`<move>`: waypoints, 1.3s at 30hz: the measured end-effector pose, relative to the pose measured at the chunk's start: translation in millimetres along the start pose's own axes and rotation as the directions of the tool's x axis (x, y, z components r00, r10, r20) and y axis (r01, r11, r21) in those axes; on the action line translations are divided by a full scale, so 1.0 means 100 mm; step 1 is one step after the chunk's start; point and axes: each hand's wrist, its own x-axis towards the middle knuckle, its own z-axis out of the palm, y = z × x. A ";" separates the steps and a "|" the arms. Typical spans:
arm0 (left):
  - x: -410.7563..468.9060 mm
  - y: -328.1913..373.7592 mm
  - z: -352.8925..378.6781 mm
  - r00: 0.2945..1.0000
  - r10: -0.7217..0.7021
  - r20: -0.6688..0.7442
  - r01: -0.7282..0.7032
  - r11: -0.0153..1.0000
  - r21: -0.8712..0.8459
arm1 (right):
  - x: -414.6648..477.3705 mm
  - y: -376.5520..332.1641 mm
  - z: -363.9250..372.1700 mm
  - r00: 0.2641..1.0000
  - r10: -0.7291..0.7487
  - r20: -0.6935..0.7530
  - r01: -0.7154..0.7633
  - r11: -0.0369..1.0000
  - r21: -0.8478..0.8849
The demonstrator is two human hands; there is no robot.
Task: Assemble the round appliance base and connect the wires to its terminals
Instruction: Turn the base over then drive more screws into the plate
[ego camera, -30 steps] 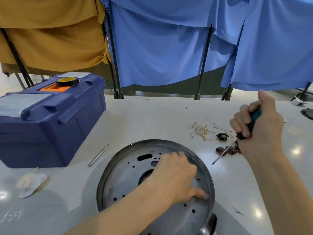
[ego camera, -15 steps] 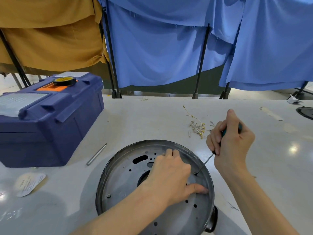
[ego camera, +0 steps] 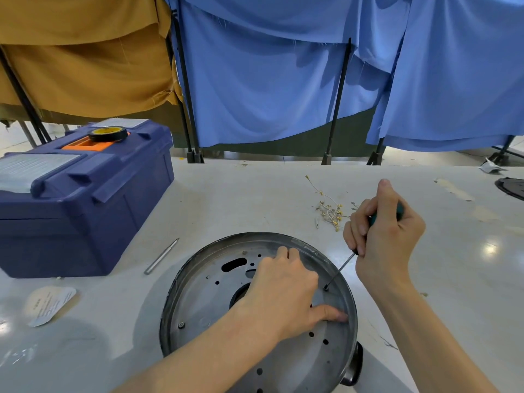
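Steel-grey and shallow, the round appliance base [ego camera: 198,302] lies flat on the pale table [ego camera: 226,199] right in front of the person, rim up, its plate punched with holes. The left hand [ego camera: 283,293] presses down on it with nothing in its grasp, fingers laid over the middle and thumb stretched out against the right-hand rim. Just beside it, the right hand [ego camera: 388,242] is clenched round the teal handle of a screwdriver [ego camera: 340,269], whose thin shaft slants down to a screw [ego camera: 326,287] near the rim, its tip touching the head.

A slim metal rod [ego camera: 161,256] lies to the left of the base, and nearer the left edge sits a scrap of printed paper [ego camera: 49,304]. Beyond the right hand, a small tangle of wires [ego camera: 329,208] with yellowish terminals rests on the table. Further left stands a dark blue toolbox [ego camera: 85,211] with a roll of black tape [ego camera: 107,133] on its lid. Behind the table hang blue curtains [ego camera: 269,80] and a mustard cloth [ego camera: 85,52].
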 end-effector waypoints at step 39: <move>0.03 -0.05 0.08 0.994 -0.106 -0.008 0.097 0.934 -0.343 | 0.11 -0.30 -0.18 0.838 0.146 0.526 -0.157 0.987 -0.024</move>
